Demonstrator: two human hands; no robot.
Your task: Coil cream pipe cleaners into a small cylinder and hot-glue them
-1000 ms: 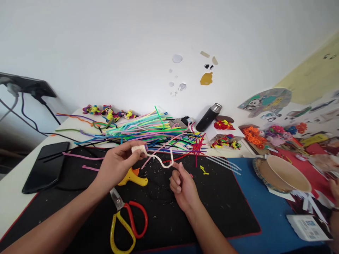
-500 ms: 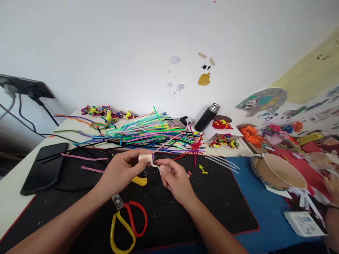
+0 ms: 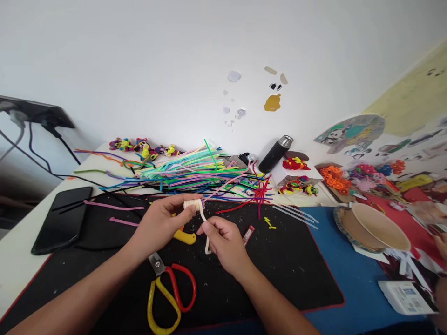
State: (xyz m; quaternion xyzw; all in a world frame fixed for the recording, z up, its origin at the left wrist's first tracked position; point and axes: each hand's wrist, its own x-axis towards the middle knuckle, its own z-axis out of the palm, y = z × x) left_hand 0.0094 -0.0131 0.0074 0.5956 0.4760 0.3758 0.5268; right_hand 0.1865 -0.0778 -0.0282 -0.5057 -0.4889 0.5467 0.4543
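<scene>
My left hand (image 3: 164, 223) pinches a small roll wound from cream pipe cleaner (image 3: 193, 205), with a bit of purple at its right end. From that roll a loose cream strand (image 3: 203, 213) runs down to my right hand (image 3: 223, 239), whose thumb and fingers are closed on it; the strand's bent end shows below the fingers. Beneath my left hand lies a yellow-handled tool (image 3: 185, 237), partly covered. Scissors (image 3: 171, 288) with one red and one yellow handle rest on the black mat (image 3: 279, 274) below the hands.
A heap of colourful pipe cleaners (image 3: 188, 172) lies behind the mat. At the left is a black phone (image 3: 63, 218); a dark flask (image 3: 275, 153) leans at the wall. A red-and-white item (image 3: 248, 235), a bowl (image 3: 379, 228) and a white box (image 3: 407, 297) are to the right.
My right hand has moved down, away from the roll, and more of the cream strand now shows between the hands. The red-and-white item beside my right hand is more visible.
</scene>
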